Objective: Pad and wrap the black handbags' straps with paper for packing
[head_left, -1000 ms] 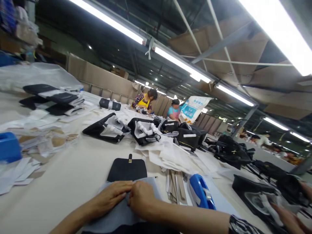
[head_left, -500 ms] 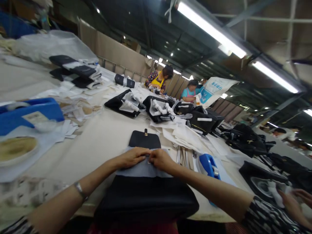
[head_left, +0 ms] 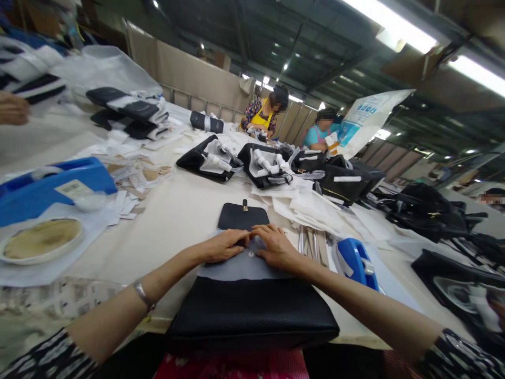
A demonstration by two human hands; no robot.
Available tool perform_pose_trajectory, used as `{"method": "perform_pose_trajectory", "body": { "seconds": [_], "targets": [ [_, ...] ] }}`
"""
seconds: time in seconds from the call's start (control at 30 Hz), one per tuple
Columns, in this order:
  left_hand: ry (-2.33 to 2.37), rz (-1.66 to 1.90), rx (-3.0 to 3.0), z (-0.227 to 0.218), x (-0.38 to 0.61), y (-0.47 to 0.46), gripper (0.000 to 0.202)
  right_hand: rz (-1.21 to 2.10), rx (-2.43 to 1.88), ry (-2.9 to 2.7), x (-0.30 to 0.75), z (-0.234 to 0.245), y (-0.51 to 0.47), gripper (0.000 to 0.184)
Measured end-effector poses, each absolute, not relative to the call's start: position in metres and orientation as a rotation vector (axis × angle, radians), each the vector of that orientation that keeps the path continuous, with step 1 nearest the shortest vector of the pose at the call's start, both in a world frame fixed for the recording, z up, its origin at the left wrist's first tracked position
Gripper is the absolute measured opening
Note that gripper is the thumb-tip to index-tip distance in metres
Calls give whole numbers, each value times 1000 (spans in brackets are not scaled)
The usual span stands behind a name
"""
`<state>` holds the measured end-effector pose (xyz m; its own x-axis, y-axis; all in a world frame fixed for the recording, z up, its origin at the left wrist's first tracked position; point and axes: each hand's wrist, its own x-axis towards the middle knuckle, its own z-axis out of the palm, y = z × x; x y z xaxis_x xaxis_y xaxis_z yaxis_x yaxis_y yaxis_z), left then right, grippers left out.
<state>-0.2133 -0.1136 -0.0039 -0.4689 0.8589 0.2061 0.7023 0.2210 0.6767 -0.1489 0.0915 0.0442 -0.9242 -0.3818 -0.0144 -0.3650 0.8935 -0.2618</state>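
A black handbag [head_left: 252, 308] lies at the table's front edge, its flap [head_left: 242, 217] with a small gold clasp spread away from me. A thin whitish sheet [head_left: 244, 271] covers the middle part between bag body and flap, with a small round pale spot showing on it. My left hand [head_left: 224, 246] presses at the sheet's upper edge, fingers bent and thumb close beneath them. Beside it, my right hand [head_left: 276, 247] rests on the sheet with fingers stretched out and thumb apart. The fingertips of both hands nearly meet.
To the left are a blue tape dispenser [head_left: 90, 179] and a shallow dish [head_left: 43, 239] of tan material. A smaller blue dispenser [head_left: 357, 263] stands right, beside metal strips [head_left: 311, 245]. Stuffed black bags [head_left: 264, 166] stand ahead. Another person's hand [head_left: 13, 108] shows far left; co-workers are beyond.
My right hand's fingers have unfolded from a curled grip and now spread over the sheet. The camera view has shifted slightly; another person's hand has appeared at the left edge.
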Motion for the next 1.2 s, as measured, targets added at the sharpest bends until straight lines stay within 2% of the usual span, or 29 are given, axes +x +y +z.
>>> {"method": "perform_pose_trajectory", "body": {
  "seconds": [0.17,0.27,0.37,0.6,0.8,1.07,1.2],
  "targets": [
    [2497,907,1616,-1,-205,-110,16,-601,-448,2877,-150,32,103,57],
    [2553,732,1784,5,-201,-107,18,-589,-452,2877,-149,29,104,49],
    [2403,790,1811,11,-200,-106,22,-582,-488,2869,-148,30,103,40],
    [2262,956,1755,11,-205,-107,19,-583,-500,2869,-148,30,104,40],
    [2272,962,1752,5,-208,-102,12,-564,-514,2875,-148,28,104,39],
    [2252,1008,1768,3,-207,-104,13,-571,-515,2872,-148,29,105,41],
    [2304,880,1750,13,-204,-105,12,-573,-525,2876,-148,28,105,41]
  ]
}}
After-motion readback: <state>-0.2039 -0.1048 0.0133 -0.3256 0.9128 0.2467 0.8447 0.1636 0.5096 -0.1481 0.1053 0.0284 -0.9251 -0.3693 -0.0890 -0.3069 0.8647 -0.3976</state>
